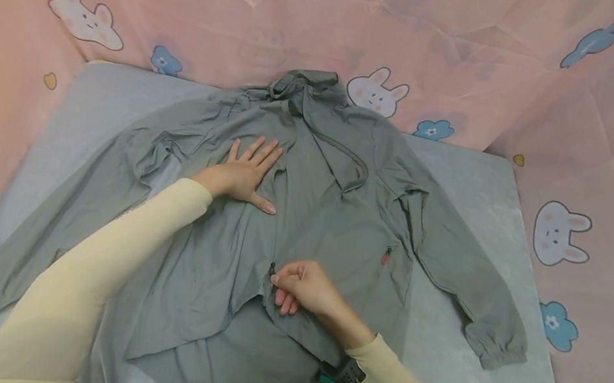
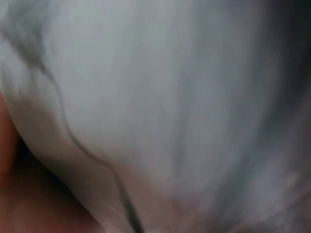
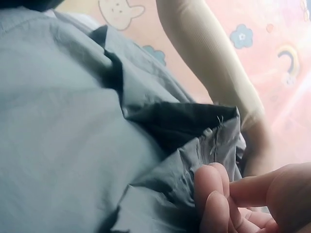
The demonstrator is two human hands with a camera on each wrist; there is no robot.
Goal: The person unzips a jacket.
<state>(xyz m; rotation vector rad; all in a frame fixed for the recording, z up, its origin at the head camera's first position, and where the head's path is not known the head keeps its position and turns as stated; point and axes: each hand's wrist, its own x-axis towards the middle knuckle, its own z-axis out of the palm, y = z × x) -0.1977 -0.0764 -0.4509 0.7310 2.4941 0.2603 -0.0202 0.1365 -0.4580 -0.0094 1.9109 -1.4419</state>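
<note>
A grey jacket [image 1: 326, 220] lies spread front side up, its collar at the far edge and both sleeves out to the sides. My left hand [image 1: 245, 173] rests flat on the chest beside the front opening, fingers spread. Low on the front, my right hand [image 1: 302, 286] pinches the dark zipper pull [image 1: 272, 268] between thumb and fingertips. In the right wrist view the right-hand fingers [image 3: 209, 187] are at the bottom front corner, where loose threads [image 3: 221, 119] stick out and the fabric is lifted in folds. Blurred grey fabric [image 2: 146, 87] fills most of the left wrist view.
The jacket lies on a table with a pale grey cover [image 1: 516, 299]. Pink curtains [image 1: 467, 57] with rabbits and blue flowers hang around its back and sides. A red-tabbed pocket zipper [image 1: 385, 256] sits on the jacket's right part. A dark wrist device [image 1: 343, 373] is on the right forearm.
</note>
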